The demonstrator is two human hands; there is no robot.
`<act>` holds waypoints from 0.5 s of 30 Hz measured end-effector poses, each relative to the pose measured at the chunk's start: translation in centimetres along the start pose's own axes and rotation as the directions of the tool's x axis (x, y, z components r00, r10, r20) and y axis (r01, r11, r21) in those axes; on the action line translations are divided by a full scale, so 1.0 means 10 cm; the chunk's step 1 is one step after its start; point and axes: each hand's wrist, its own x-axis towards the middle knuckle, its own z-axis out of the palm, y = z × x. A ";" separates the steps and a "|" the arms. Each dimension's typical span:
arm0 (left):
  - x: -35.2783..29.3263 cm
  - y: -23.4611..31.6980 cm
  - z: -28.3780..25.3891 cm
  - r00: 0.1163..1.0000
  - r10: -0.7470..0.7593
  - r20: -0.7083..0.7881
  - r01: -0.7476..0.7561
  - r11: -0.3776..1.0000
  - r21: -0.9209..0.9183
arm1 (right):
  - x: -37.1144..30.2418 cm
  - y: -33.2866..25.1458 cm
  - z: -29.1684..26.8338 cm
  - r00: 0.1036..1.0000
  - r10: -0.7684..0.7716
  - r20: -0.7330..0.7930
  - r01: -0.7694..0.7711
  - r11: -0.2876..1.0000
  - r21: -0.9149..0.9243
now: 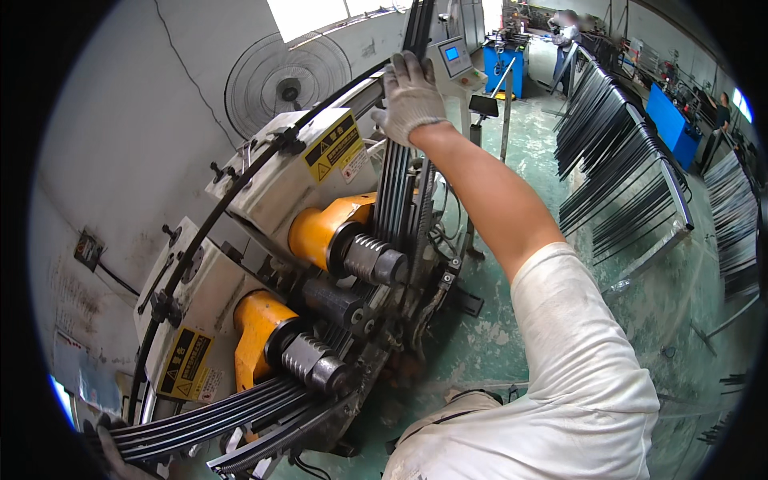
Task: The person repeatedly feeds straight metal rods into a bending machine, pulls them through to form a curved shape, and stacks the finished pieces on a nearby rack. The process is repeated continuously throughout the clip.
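Observation:
A bundle of long black metal bars (264,404) runs in a curve through a bending machine with two orange roller arms (320,232) and ridged steel rollers (308,356). At the far end, my gloved right hand (412,94) lies on top of the bars, its fingers stretched out and the thumb apart. At the lower left rim, my gloved left hand (116,456) is closed around the near end of the bars. It is dark and partly cut off by the picture's edge.
A control panel (454,56) with a blue screen stands beyond the right hand. A large fan (288,88) is by the wall. To the right, racks of black bars (616,128) stand on the green floor (496,320). Two people (566,36) are farther back near blue machines.

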 end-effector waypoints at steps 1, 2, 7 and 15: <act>0.02 0.07 0.06 1.000 0.016 0.021 -0.016 1.000 0.004 | 0.09 -0.02 -0.16 0.999 -0.012 -0.030 0.011 1.000 -0.020; 0.05 0.15 0.11 0.999 0.029 0.046 -0.030 0.999 0.011 | 0.17 -0.04 -0.24 0.998 -0.025 -0.060 0.022 0.999 -0.042; 0.06 0.48 0.43 0.970 0.109 0.219 -0.120 0.992 0.038 | 0.58 -0.07 -0.77 0.868 -0.130 -0.480 0.088 0.990 -0.108; -0.32 1.01 1.37 0.838 0.364 0.407 -0.377 0.925 -0.051 | 0.85 -0.80 -1.67 0.594 0.103 -0.798 0.316 0.882 0.350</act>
